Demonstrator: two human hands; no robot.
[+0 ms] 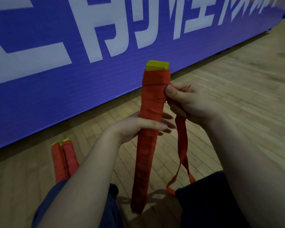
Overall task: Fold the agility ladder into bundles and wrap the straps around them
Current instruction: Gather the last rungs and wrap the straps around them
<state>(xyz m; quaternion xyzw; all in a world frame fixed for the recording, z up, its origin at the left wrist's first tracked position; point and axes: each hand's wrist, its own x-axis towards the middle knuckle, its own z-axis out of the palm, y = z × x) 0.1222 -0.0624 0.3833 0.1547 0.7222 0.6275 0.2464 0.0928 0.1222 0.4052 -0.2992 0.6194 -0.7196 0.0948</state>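
A ladder bundle point(148, 145) stands nearly upright in front of me, wound in red strap, with yellow rung ends point(157, 65) poking out at the top. My left hand point(138, 127) grips the bundle around its middle. My right hand point(184, 99) pinches the strap against the bundle's upper right side, thumb on the wrap. A loose red strap tail point(182, 145) hangs from that hand down in a loop to the floor by my right knee.
Two wrapped red bundles point(64, 160) with yellow tips lie side by side on the wooden floor at lower left. A long blue banner point(56, 71) with white lettering runs along the floor behind. My dark-clothed knees fill the lower edge.
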